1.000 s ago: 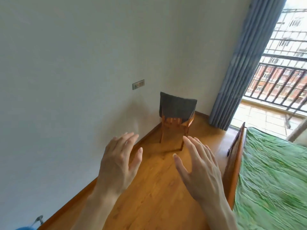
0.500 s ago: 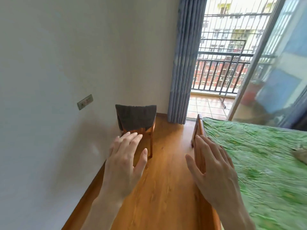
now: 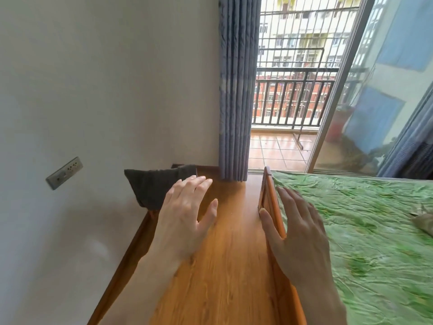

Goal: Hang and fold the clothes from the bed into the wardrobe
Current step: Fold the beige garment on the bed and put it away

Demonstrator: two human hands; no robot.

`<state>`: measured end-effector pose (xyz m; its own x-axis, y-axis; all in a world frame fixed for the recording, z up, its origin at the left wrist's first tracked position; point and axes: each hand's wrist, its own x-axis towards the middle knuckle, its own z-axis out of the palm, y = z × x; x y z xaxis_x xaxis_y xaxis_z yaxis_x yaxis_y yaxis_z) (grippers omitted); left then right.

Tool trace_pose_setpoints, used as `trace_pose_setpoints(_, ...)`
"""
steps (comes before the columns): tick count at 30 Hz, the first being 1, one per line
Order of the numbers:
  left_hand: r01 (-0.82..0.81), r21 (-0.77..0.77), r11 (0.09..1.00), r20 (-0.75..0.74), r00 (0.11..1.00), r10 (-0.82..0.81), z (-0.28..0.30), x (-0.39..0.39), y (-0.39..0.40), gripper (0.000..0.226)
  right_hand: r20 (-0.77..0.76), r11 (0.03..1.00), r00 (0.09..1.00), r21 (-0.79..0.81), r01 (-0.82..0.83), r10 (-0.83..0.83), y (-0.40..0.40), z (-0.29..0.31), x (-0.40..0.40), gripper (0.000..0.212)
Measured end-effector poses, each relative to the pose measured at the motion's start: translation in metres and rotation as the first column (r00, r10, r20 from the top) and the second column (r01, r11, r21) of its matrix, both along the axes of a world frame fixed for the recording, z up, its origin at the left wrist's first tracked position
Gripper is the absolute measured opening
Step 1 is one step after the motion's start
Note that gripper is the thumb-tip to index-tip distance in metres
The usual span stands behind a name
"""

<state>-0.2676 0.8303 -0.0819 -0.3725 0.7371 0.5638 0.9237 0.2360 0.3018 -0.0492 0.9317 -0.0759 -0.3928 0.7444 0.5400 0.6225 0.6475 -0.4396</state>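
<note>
Both hands are hovering palm-down with nothing in them: the left hand is spreading its fingers loosely over the wooden floor, and the right hand is reaching out with straight fingers above the bed and its wooden end board. A crumpled garment (only its edge is showing) is lying on the green cover at far right.

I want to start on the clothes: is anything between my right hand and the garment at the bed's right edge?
Nothing visible blocks it. The right hand hovers open by the wooden bed frame; only bare green bedspread lies before the garment.
</note>
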Motion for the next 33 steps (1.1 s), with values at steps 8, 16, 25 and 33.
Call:
trace_pose_setpoints(8, 0.005, 0.027, 1.0, -0.003, 1.0, -0.005, 0.008, -0.063, 0.133, 0.064, 0.011, 1.0, 1.0, 0.014, 0.001, -0.001, 0.127, 0.004, -0.074, 0.062)
trace_pose_setpoints(16, -0.001, 0.075, 0.997, 0.028, 1.0, -0.001, -0.004, -0.14, 0.246, 0.061, 0.079, 0.999, 0.997, 0.039, 0.005, -0.008, 0.246, 0.003, -0.152, 0.064)
trace_pose_setpoints(25, 0.068, 0.102, 0.992, 0.001, 0.998, -0.069, -0.006, -0.275, 0.411, 0.054, 0.1, 0.996, 0.993, 0.062, 0.06, -0.066, 0.399, 0.004, -0.284, 0.061)
trace_pose_setpoints(33, 0.175, 0.105, 0.979, -0.01, 0.985, -0.175, 0.002, -0.372, 0.553, 0.052, 0.131, 0.987, 0.98, 0.082, 0.14, -0.15, 0.518, 0.014, -0.371, 0.062)
